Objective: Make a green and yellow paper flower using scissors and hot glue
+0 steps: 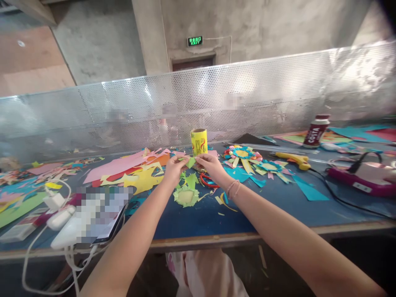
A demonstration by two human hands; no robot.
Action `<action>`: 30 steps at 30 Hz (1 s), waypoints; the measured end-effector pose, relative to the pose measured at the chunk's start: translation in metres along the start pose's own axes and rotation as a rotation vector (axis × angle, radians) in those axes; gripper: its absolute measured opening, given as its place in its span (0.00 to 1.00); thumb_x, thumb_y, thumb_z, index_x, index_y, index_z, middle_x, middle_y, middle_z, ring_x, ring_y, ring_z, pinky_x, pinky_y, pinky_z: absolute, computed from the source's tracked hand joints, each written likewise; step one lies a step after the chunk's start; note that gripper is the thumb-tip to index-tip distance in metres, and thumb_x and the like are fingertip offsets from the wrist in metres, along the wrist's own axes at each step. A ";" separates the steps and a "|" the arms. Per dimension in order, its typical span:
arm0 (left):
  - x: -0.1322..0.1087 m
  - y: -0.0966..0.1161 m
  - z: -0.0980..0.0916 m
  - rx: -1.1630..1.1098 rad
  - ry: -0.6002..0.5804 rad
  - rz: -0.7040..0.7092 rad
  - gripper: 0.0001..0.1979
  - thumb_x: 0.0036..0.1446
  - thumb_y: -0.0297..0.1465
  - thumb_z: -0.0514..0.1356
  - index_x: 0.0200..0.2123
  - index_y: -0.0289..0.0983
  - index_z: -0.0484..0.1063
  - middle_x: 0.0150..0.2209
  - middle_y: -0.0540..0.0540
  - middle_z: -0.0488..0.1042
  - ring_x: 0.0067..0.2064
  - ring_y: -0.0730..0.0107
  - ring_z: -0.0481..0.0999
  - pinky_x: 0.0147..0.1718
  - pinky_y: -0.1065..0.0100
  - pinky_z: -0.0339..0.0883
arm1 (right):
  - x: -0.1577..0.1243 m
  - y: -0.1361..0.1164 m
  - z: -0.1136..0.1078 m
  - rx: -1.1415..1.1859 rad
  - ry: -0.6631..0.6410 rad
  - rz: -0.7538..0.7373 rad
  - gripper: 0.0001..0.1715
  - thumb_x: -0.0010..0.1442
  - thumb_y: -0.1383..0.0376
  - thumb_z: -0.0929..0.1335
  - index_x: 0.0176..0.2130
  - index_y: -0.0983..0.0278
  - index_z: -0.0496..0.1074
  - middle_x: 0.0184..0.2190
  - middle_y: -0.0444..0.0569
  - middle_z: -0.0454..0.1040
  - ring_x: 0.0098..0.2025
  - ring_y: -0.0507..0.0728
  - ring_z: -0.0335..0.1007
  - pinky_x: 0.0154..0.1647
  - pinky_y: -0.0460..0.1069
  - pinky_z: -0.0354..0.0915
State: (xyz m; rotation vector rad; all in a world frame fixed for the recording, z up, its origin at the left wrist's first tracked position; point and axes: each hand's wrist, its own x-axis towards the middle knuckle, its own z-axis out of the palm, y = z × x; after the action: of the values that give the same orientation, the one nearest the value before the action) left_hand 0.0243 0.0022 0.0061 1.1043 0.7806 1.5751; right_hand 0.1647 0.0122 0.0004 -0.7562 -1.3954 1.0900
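Above the middle of the blue table (204, 225), between its near and far edges, we hold a small piece of green paper (190, 162), the fingertips of our left hand (176, 168) and our right hand (210, 165) pinched narrowly on either side of it. Paper this thin could crease or tear, we judge, if the two hands pull unevenly, and it could drop among the scraps if a pinch loosens. Closer to the near edge lies a pale green rosette (186, 196), which our wrists could flatten if they sink.

Towards the right edge lies a yellow glue gun (292, 159); a tug on its black cord (346, 204) could drag it, and if it is hot, which we cannot tell, it could mark the paper. By the near left corner, white cables (70, 258) hang over the edge; an elbow catching them could pull down the screen device (111, 227).

Along the far edge stands a perforated metal screen (262, 86), and beyond it we see a bare concrete wall (262, 24) with a lit exit sign (194, 41).
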 end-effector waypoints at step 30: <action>-0.003 -0.002 0.001 0.038 -0.070 -0.034 0.14 0.31 0.31 0.69 0.23 0.34 0.70 0.23 0.51 0.71 0.26 0.74 0.71 0.26 0.73 0.64 | -0.002 0.001 0.002 -0.005 -0.062 -0.023 0.16 0.43 0.55 0.71 0.26 0.64 0.70 0.21 0.41 0.68 0.23 0.48 0.61 0.26 0.45 0.59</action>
State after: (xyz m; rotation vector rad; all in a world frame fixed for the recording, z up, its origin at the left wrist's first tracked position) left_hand 0.0262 0.0000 0.0036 1.1620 0.7817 1.4907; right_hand 0.1628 0.0105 -0.0014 -0.7135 -1.4567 1.1002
